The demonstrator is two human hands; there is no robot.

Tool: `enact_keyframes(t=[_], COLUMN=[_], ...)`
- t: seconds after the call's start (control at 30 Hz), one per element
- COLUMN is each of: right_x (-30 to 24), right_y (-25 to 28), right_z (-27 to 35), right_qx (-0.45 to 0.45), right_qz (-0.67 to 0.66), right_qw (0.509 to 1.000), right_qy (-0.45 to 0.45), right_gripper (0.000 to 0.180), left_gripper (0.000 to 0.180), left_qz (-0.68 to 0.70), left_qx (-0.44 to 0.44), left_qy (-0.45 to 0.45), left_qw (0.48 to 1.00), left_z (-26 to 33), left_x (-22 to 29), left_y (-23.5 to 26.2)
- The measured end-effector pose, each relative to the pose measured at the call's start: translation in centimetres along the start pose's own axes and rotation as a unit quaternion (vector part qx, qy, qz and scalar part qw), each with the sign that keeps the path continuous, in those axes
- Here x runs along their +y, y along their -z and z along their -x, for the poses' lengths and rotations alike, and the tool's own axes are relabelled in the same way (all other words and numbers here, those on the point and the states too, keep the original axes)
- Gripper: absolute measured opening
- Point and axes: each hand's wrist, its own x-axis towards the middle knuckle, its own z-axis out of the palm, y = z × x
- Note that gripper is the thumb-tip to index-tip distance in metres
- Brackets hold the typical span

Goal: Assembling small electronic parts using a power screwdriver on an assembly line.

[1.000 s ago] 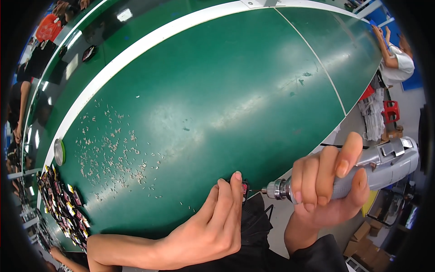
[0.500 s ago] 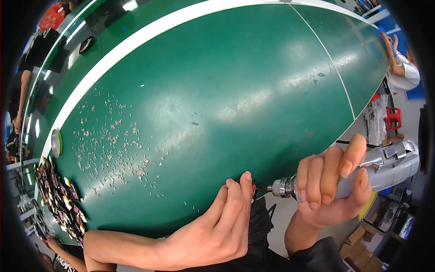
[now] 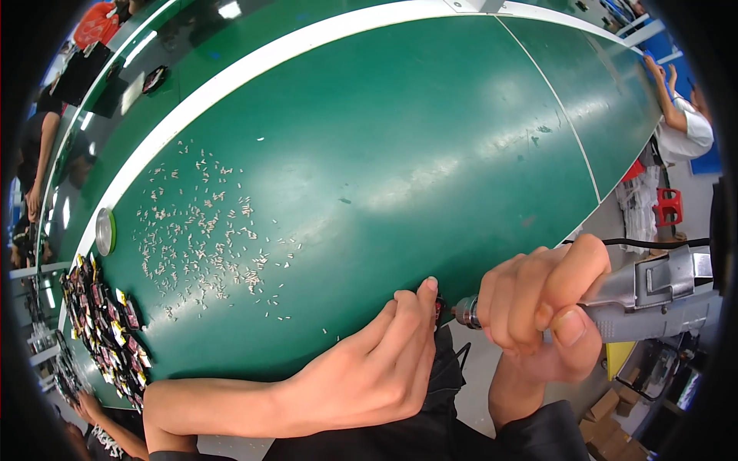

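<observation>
My left hand (image 3: 365,369) is closed at the table's near edge, pinching a small dark part with a bit of red (image 3: 439,309) that its fingers mostly cover. From the right, a grey electric screwdriver (image 3: 649,319) lies almost level, with its metal nose close against that part. The bit's tip cannot be made out. Wrapped around the screwdriver's front body is my right hand (image 3: 542,311), thumb bent over the fingers. Many tiny pale screws or pins (image 3: 204,250) lie scattered across the left part of the green tabletop (image 3: 415,131).
A heap of small black parts with yellow and white bits (image 3: 108,326) lies at the left edge, near a round green-rimmed dish (image 3: 106,232). A black cable (image 3: 646,243) runs by the screwdriver. Co-workers sit at left and far right; a red stool (image 3: 668,207) stands right.
The screwdriver has moved left, closing on the part, and its thin bit no longer shows. My right fingers have curled tighter. The whole view has shifted slightly.
</observation>
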Motion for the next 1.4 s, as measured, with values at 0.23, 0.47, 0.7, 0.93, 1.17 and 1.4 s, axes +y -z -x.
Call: enact_keyframes(t=[0.23, 0.47, 0.7, 0.93, 1.17, 1.4], right_x=[1.9, 1.6, 2.2, 5.4, 6.0, 5.6], right_y=[-1.7, 0.0, -0.1, -2.2, -2.2, -2.0], right_z=[-0.6, 0.0, 1.2, 1.8, 2.5, 2.8], right_qx=[-0.03, -0.151, -0.035, 0.047, 0.087, 0.099], right_qz=[-0.072, -0.117, -0.191, -0.263, -0.293, -0.319], right_qw=[0.997, 0.98, 0.981, 0.963, 0.95, 0.941], right_qy=[0.028, 0.056, 0.031, -0.035, -0.06, -0.058], right_gripper=[0.018, 0.023, 0.015, 0.011, 0.011, 0.011], left_gripper=[0.033, 0.029, 0.037, 0.03, 0.023, 0.024], left_qz=[-0.07, -0.015, -0.047, -0.262, -0.129, -0.113], left_qx=[-0.023, 0.023, 0.078, -0.017, 0.062, 0.032], left_qy=[-0.003, 0.039, 0.361, 0.529, 0.454, 0.432], left_qw=[0.997, 0.999, 0.928, 0.807, 0.879, 0.894], left_z=[1.6, 3.3, 16.5, 26.6, 20.5, 20.4], left_x=[0.2, 0.8, -5.4, -8.8, -10.4, -12.4], left_y=[1.1, 1.6, 8.2, 10.5, 8.0, 6.3])
